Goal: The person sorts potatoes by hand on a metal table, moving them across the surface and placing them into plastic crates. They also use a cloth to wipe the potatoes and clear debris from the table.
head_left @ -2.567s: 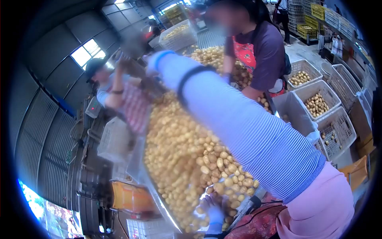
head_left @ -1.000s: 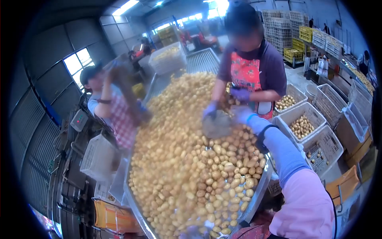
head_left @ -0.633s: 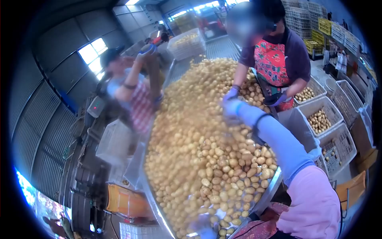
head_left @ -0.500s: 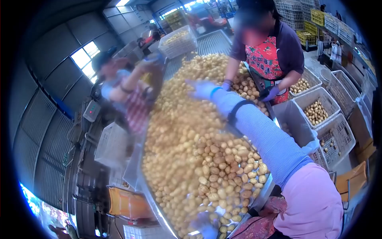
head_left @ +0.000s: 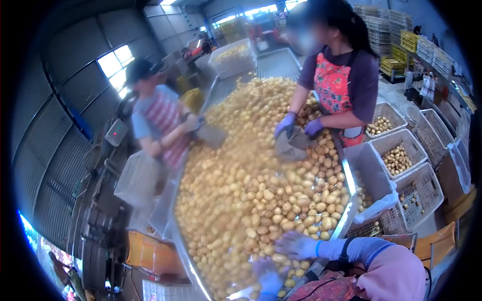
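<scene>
Currently, by the near edge of the worktop (head_left: 349, 176), the left hand (head_left: 267, 273) and right hand (head_left: 296, 245) are laid, fingers wide, on heaped potatoes (head_left: 273, 195), the palms' undersides hidden, so handling by touch seems under way and curled fingers called for, while grey cloth (head_left: 292, 146) is held beyond by a co-worker (head_left: 365, 88).

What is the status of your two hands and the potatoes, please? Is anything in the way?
Left hand and right hand open, at the potatoes. Potatoes heaped on metal table. Nothing seen blocking hands; red-aproned co-worker farther up.
</scene>
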`<state>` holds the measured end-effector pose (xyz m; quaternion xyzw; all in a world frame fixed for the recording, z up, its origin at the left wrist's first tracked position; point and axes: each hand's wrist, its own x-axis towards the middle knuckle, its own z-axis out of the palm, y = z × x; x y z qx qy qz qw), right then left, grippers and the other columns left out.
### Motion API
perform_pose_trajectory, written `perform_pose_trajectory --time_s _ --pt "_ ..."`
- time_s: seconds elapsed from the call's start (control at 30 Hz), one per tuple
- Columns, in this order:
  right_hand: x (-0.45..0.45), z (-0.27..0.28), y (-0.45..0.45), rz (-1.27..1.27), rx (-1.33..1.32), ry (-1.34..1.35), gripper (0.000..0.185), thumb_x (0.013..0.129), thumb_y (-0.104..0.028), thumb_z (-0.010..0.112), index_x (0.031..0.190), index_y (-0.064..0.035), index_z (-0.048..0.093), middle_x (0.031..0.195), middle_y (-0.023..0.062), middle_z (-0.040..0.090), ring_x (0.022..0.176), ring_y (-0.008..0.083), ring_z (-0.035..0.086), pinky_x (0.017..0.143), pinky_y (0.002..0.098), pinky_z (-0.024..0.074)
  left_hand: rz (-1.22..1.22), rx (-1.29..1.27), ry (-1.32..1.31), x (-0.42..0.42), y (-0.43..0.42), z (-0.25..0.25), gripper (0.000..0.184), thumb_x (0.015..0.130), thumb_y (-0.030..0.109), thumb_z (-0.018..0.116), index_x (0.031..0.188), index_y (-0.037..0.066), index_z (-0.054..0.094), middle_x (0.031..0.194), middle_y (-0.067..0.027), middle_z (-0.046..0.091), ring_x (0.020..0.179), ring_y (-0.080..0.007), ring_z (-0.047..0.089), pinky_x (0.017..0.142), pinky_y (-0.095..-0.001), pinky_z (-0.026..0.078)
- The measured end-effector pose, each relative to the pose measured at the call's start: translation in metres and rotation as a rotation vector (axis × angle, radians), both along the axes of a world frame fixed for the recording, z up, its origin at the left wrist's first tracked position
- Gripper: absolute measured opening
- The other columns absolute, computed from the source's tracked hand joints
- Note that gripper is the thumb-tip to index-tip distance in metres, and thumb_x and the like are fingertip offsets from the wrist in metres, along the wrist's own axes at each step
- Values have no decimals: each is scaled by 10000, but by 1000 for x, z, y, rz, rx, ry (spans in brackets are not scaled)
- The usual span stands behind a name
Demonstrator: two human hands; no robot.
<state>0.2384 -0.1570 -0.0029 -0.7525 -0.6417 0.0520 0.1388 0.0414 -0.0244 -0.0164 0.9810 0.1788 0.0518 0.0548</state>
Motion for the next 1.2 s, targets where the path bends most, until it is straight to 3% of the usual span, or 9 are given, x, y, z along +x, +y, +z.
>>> perform_pose_trajectory --time_s 0.2,0.37,0.5,0.73,0.97,1.0,1.07,1.13,1.2 --pt "-7 57 -74 -232 -79 -5 706 880 -576 536 1498 -308 326 1575 114 239 1457 343 193 1165 573 118 -85 24 247 -81 10 50 800 915 493 485 1489 -17 259 1507 -308 270 1394 -552 154 1119 -679 57" --pt "-2 78 -70 -438 -101 45 844 796 -674 578 1503 -306 302 1581 162 197 1407 537 129 1156 597 70 -75 -19 203 -54 5 52 826 894 506 506 1502 24 224 1524 -286 225 1394 -559 127 1121 -676 47" --pt "0 71 -47 -431 -70 -20 816 805 -617 616 1500 -293 338 1573 176 214 1444 440 149 1159 595 14 -94 -56 174 -1 9 42 850 878 517 524 1513 57 197 1538 -267 190 1394 -565 105 1123 -675 38" --pt "25 92 13 -291 -254 -33 775 770 -585 647 1464 -409 349 1567 174 218 1399 507 200 1135 628 153 88 -48 176 81 28 18 899 849 536 553 1532 114 149 1562 -236 127 1393 -575 67 1126 -671 23" --pt "85 10 76 5 688 1067 688 809 -391 639 1446 -382 382 1589 87 207 1415 449 223 1150 579 203 104 53 264 138 70 34 884 848 500 564 1545 163 138 1592 -141 105 1392 -584 55 1103 -711 72" --pt "105 -5 88 61 715 1162 643 862 -313 591 1466 -326 369 1596 79 200 1429 413 227 1163 557 197 126 398 179 145 71 19 1093 768 721 554 1552 112 97 1599 -199 59 1361 -644 -7 952 -835 130" --pt "133 -5 107 -24 518 803 603 882 -247 575 1452 -320 391 1593 71 214 1437 397 224 1170 543 197 157 -46 395 177 87 56 1087 768 719 552 1551 113 102 1599 -199 61 1366 -637 1 959 -836 115" --pt "157 22 125 -271 41 -84 617 813 -273 638 1385 -421 460 1571 68 256 1427 436 211 1159 558 210 147 -200 292 202 113 36 986 816 647 530 1535 92 147 1574 -192 152 1389 -532 120 1017 -728 172" --pt "183 6 150 -270 301 -59 550 841 -171 587 1344 -384 523 1568 64 266 1436 415 208 1168 552 186 150 -354 166 236 139 4 834 868 505 546 1508 78 226 1535 -172 263 1402 -383 225 1081 -540 266"
